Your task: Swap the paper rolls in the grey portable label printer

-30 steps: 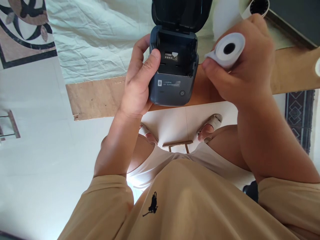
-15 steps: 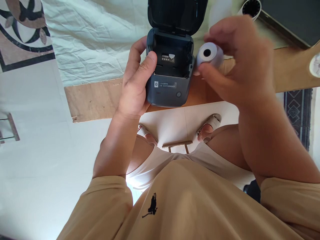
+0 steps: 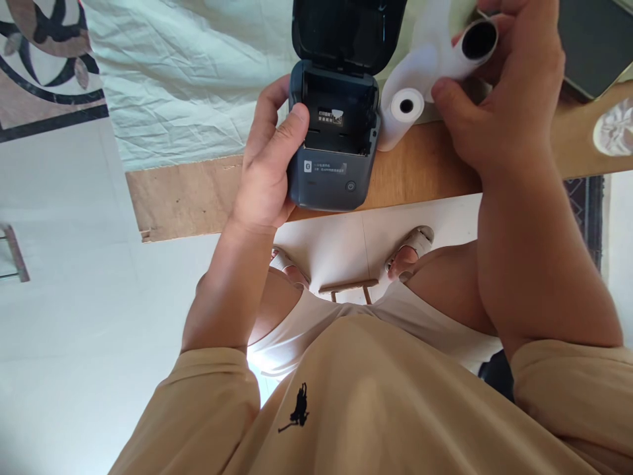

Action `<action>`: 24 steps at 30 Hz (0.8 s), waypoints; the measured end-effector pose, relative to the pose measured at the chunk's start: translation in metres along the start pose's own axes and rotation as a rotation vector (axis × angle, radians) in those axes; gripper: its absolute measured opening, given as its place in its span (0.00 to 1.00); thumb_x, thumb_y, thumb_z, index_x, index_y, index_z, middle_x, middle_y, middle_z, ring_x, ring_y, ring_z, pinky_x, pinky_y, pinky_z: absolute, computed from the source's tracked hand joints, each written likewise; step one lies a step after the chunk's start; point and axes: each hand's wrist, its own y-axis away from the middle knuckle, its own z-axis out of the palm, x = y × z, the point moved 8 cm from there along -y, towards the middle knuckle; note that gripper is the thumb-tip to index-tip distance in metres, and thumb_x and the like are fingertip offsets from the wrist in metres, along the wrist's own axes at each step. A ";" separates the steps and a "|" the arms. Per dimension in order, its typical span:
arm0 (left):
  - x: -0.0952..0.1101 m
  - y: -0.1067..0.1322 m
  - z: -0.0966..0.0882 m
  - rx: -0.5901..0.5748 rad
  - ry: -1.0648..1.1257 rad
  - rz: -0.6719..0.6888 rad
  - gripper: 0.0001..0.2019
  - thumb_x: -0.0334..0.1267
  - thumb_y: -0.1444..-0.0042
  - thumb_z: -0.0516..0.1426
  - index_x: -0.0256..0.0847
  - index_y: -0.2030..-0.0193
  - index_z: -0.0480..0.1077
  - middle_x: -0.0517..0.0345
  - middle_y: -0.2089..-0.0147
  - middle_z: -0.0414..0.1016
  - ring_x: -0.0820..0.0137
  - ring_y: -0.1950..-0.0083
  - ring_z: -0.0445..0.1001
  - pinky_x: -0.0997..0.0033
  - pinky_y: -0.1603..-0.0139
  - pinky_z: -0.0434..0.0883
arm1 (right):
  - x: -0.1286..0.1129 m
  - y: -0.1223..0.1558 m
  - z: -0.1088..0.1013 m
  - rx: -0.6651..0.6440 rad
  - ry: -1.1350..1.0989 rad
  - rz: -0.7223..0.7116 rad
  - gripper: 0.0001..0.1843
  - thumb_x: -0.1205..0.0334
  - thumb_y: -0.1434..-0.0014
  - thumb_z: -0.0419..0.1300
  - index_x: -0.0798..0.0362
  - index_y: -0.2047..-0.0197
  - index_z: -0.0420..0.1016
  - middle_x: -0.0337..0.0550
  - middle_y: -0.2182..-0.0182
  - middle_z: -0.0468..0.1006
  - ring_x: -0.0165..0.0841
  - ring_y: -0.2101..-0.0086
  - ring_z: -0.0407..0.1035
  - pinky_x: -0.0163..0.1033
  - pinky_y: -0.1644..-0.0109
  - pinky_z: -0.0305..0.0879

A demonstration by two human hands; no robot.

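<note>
My left hand (image 3: 270,165) grips the left side of a small dark grey label printer (image 3: 333,132), thumb over its edge. The printer's lid (image 3: 346,26) stands open and its paper bay looks empty. A white paper roll (image 3: 403,109) lies on the wooden table just right of the printer. My right hand (image 3: 499,99) is closed on a second white tube with a wide dark core (image 3: 477,41), held above the table at the upper right.
The wooden table edge (image 3: 198,198) runs across the view, partly under a crumpled pale cloth (image 3: 198,72). A dark flat object (image 3: 593,46) lies at the far right, with a round clear thing (image 3: 613,128) beside it. Below are my knees and sandalled feet.
My right hand set the white roll down beside the printer, then moved up and right and closed on the other tube. The left hand kept hold of the printer.
</note>
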 end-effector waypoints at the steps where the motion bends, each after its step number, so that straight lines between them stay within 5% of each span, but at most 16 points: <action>1: 0.000 -0.001 0.000 -0.010 0.029 0.024 0.12 0.45 0.38 0.66 0.48 0.51 0.74 0.61 0.55 0.83 0.70 0.54 0.80 0.71 0.56 0.77 | 0.000 0.001 0.001 0.014 0.042 -0.010 0.36 0.74 0.59 0.60 0.52 0.43 0.69 0.39 0.58 0.75 0.22 0.67 0.58 0.34 0.60 0.57; 4: -0.002 -0.005 -0.002 -0.007 0.061 0.060 0.10 0.44 0.38 0.65 0.48 0.52 0.76 0.62 0.56 0.84 0.71 0.55 0.81 0.71 0.58 0.77 | -0.001 0.002 0.002 0.039 0.146 -0.034 0.32 0.76 0.57 0.56 0.52 0.46 0.71 0.41 0.55 0.75 0.22 0.69 0.55 0.34 0.62 0.55; 8: -0.004 -0.006 -0.002 0.005 0.051 0.060 0.09 0.46 0.39 0.66 0.49 0.54 0.78 0.62 0.58 0.84 0.71 0.61 0.79 0.70 0.65 0.74 | 0.000 0.003 -0.001 0.117 0.162 -0.050 0.23 0.73 0.57 0.61 0.54 0.55 0.76 0.48 0.55 0.74 0.32 0.54 0.65 0.37 0.53 0.61; 13: 0.001 -0.004 0.001 -0.005 -0.002 0.068 0.09 0.46 0.38 0.65 0.49 0.53 0.78 0.61 0.56 0.84 0.69 0.55 0.81 0.69 0.57 0.76 | 0.006 0.002 -0.001 0.118 0.082 -0.034 0.35 0.78 0.63 0.55 0.52 0.48 0.68 0.42 0.55 0.73 0.25 0.62 0.62 0.34 0.59 0.59; 16: 0.003 -0.002 0.002 -0.012 -0.009 0.051 0.09 0.45 0.36 0.64 0.47 0.52 0.77 0.61 0.55 0.83 0.68 0.54 0.81 0.69 0.54 0.77 | 0.005 0.001 0.000 0.098 0.078 -0.063 0.32 0.79 0.60 0.52 0.53 0.49 0.69 0.45 0.54 0.72 0.27 0.58 0.63 0.34 0.58 0.58; 20: 0.001 -0.002 0.002 -0.011 -0.004 0.034 0.09 0.46 0.37 0.65 0.49 0.52 0.77 0.62 0.55 0.82 0.69 0.54 0.80 0.71 0.56 0.76 | 0.012 -0.001 -0.001 0.119 0.149 0.031 0.26 0.77 0.59 0.61 0.54 0.54 0.72 0.48 0.55 0.71 0.30 0.55 0.63 0.34 0.60 0.57; 24: 0.000 -0.005 -0.003 0.024 -0.042 0.066 0.12 0.53 0.40 0.65 0.52 0.54 0.79 0.61 0.55 0.82 0.64 0.54 0.80 0.66 0.59 0.75 | 0.008 -0.001 -0.002 0.142 0.137 -0.008 0.33 0.82 0.62 0.51 0.54 0.51 0.69 0.44 0.56 0.72 0.25 0.62 0.62 0.32 0.62 0.54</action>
